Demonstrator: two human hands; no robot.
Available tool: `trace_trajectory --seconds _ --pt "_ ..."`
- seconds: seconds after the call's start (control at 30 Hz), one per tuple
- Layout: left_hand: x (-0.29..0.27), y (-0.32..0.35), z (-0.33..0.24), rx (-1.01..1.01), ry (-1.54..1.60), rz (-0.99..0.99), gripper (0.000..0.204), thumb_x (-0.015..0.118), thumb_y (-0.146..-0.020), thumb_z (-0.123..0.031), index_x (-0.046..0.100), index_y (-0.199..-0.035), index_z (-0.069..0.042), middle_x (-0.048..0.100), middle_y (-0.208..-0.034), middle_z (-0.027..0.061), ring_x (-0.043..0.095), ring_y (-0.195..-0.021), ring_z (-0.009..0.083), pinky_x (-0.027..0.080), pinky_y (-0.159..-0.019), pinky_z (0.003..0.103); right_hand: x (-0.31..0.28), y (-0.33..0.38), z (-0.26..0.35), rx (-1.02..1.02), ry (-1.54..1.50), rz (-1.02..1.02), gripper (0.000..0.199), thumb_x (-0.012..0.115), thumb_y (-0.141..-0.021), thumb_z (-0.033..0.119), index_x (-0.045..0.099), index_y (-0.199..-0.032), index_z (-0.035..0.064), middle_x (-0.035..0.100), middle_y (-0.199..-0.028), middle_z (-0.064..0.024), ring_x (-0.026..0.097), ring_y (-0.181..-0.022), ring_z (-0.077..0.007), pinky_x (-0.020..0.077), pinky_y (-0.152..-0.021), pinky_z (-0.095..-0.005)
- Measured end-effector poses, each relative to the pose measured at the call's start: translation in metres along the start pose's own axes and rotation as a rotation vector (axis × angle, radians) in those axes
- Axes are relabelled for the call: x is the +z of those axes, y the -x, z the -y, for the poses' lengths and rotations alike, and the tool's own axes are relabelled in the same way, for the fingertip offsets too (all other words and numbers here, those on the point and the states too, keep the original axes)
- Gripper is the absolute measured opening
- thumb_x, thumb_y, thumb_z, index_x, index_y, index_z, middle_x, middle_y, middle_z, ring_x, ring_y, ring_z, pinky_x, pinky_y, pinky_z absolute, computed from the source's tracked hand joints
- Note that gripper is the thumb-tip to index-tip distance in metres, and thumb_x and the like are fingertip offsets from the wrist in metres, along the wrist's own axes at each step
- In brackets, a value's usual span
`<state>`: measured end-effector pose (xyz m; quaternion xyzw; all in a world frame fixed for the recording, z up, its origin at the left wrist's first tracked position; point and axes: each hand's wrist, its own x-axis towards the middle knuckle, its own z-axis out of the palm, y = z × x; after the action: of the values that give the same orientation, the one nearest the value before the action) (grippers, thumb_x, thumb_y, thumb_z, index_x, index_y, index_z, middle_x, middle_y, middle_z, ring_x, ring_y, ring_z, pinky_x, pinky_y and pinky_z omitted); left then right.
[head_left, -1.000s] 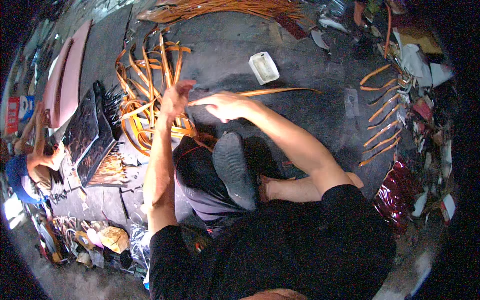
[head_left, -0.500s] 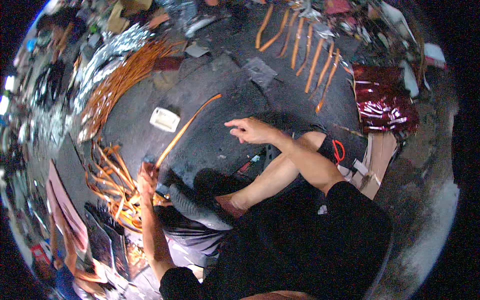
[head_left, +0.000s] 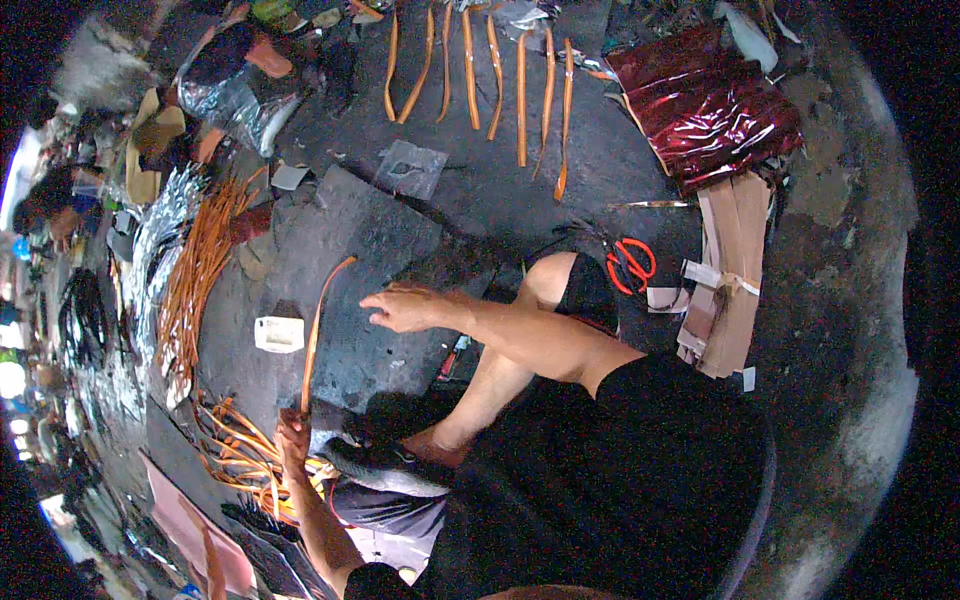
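My left hand (head_left: 293, 440) is closed around the lower end of a long, glossy orange-tan strip (head_left: 313, 335). The strip rises from the fist, and its far end curves slightly right. To the right of that far end hovers my right hand (head_left: 405, 308), fingers stretched out and apart, not touching the strip. Beside and below my left hand lies a tangled pile of similar strips (head_left: 235, 450). A small white rectangular container (head_left: 279, 335) sits just left of the held strip. At the far side, several strips (head_left: 521, 100) lie side by side in a row.
Red-handled scissors (head_left: 632, 265) lie by my right knee. Further right are a shiny dark red sheet (head_left: 715, 110) and a tied stack of cardboard strips (head_left: 730, 270). Bundles of long orange strands (head_left: 200, 290) lie at the left. A clear plastic bag (head_left: 412, 168) rests on the dark floor mat.
The view has turned, so the row of strips, red sheet and scissors appear further left. The held strip stands more upright in the picture. My left hand still grips it; my right stays apart.
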<state>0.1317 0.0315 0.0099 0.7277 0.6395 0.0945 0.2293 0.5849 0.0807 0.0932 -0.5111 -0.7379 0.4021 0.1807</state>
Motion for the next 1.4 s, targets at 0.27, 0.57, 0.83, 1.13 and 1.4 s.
trace_trajectory --seconds 0.27,0.57,0.83,1.13,1.4 --pt "-0.144 -0.025 -0.182 -0.053 0.586 0.233 0.031 0.070 -0.079 -0.026 0.060 -0.099 -0.005 0.055 -0.088 -0.0039 0.050 -0.080 0.0076 0.041 -0.071 0.024 0.002 -0.009 0.005 -0.023 -0.072 0.004 0.042 0.052 -0.093 0.028 0.053 -0.128 0.0055 0.064 -0.108 -0.0223 0.061 -0.101 -0.0386 0.0458 -0.092 -0.0480" --pt "-0.198 -0.296 -0.473 0.347 0.822 0.108 0.041 0.054 -0.091 -0.043 0.062 -0.113 -0.009 0.059 -0.095 0.0016 0.053 -0.077 0.0135 0.042 -0.079 0.028 0.010 -0.020 -0.012 -0.119 -0.075 -0.093 0.040 0.055 -0.092 0.027 0.054 -0.124 0.0021 0.066 -0.102 -0.0212 0.064 -0.092 -0.0375 0.0495 -0.083 -0.0465" --pt "-0.157 -0.460 -0.565 0.653 0.972 0.206 0.029 0.051 -0.094 -0.037 0.062 -0.093 -0.011 0.059 -0.076 0.0001 0.054 -0.066 0.0125 0.043 -0.062 0.028 -0.012 -0.029 -0.015 -0.080 -0.162 -0.194 0.041 0.056 -0.091 0.027 0.053 -0.123 0.0011 0.067 -0.098 -0.0200 0.065 -0.087 -0.0355 0.0517 -0.076 -0.0450" --pt "0.085 -0.463 -0.412 0.255 0.013 -0.211 0.028 0.059 -0.087 -0.035 0.063 -0.091 -0.007 0.064 -0.084 0.0127 0.059 -0.079 0.0319 0.047 -0.070 0.039 -0.004 -0.037 -0.024 -0.098 -0.226 -0.216 0.043 0.056 -0.090 0.027 0.050 -0.124 0.0009 0.065 -0.089 -0.0201 0.064 -0.078 -0.0376 0.0523 -0.068 -0.0467" --pt "0.000 -0.298 -0.335 0.132 0.170 -0.226 0.019 0.054 -0.093 -0.024 0.057 -0.103 -0.008 0.062 -0.084 0.0247 0.060 -0.081 0.0443 0.046 -0.069 0.047 -0.002 -0.042 -0.025 0.033 -0.128 -0.045 0.042 0.059 -0.089 0.025 0.055 -0.124 0.0019 0.066 -0.092 -0.0214 0.065 -0.083 -0.0356 0.0511 -0.077 -0.0447"
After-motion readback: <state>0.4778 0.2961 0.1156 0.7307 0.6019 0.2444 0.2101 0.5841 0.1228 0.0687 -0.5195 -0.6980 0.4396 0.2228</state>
